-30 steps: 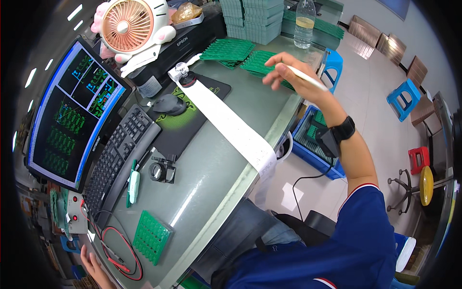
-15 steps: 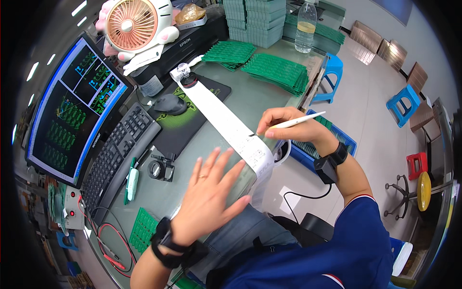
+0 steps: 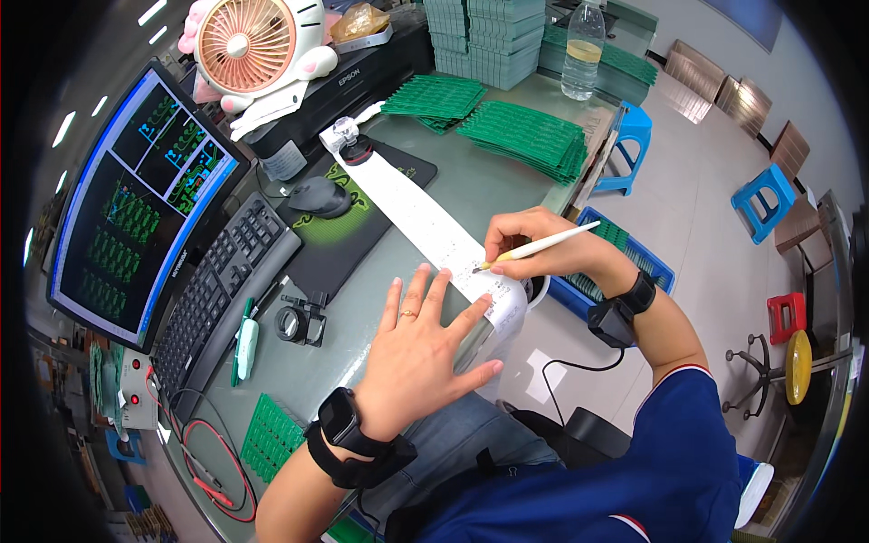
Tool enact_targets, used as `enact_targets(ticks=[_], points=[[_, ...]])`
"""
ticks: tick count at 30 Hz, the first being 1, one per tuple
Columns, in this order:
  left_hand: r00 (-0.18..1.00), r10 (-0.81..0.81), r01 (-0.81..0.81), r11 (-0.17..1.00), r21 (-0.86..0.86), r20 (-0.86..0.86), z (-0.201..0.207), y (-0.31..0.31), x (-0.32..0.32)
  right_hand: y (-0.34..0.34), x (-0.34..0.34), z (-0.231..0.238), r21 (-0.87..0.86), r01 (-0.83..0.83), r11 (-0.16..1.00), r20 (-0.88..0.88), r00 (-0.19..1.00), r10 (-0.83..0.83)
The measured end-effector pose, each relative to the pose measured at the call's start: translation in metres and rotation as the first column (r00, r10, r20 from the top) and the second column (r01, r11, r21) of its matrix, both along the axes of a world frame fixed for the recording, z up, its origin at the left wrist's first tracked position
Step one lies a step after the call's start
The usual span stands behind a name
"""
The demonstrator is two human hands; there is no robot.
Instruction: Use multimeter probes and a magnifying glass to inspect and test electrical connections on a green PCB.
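A long white paper strip runs slantwise over the green desk mat, and its near end curls down over the desk edge. Small dark marks cover its near part. My right hand pinches a slim white pen with a yellowish grip, its dark tip at the marked part of the paper. With fingers spread, my left hand lies palm down, fingertips at the strip's left edge and thumb pointing toward the desk edge. At the strip's far end sit a clear dispenser-like piece and a dark round object.
Left of the strip are a mouse, a keyboard, a black magnifier stand and a monitor. Green circuit boards lie stacked behind, beside a water bottle. A blue crate stands right of the desk.
My left hand has moved right and up, from above the desk to the strip's edge. The pen has shifted slightly, its tip now a little lower on the paper.
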State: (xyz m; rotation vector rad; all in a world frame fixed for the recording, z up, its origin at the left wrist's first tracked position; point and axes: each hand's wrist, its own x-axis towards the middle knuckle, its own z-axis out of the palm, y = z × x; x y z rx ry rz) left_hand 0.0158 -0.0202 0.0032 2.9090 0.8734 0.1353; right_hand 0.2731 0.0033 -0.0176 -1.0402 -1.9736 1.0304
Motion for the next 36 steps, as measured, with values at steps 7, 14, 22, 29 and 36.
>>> enact_targets(ticks=[7, 14, 22, 29, 36], points=[[1.0, 0.015, -0.015, 1.0, 0.018, 0.015, 0.001, -0.003, 0.002, -0.007, 0.006, 0.017, 0.192, 0.124, 0.974, 0.171, 0.973, -0.158], [0.996, 0.021, -0.009, 0.993, -0.121, 0.092, 0.027, -0.031, -0.037, -0.038, -0.024, 0.021, -0.079, 0.312, 0.947, -0.269, 0.908, -0.321], [0.861, 0.381, -0.376, 0.923, -0.081, 0.337, 0.066, -0.123, -0.214, -0.066, -0.155, 0.033, -0.045, -0.009, 0.999, -0.374, 0.928, -0.009], [0.457, 0.827, -0.889, 0.433, 0.146, 0.327, 0.014, -0.209, -0.331, -0.021, -0.293, 0.089, 0.299, -0.143, 0.944, -0.47, 0.839, 0.276], [0.276, 0.878, -0.948, 0.181, 0.262, 0.39, -0.011, -0.237, -0.344, 0.139, -0.29, 0.097, 0.362, 0.086, 0.928, -0.315, 0.948, 0.035]])
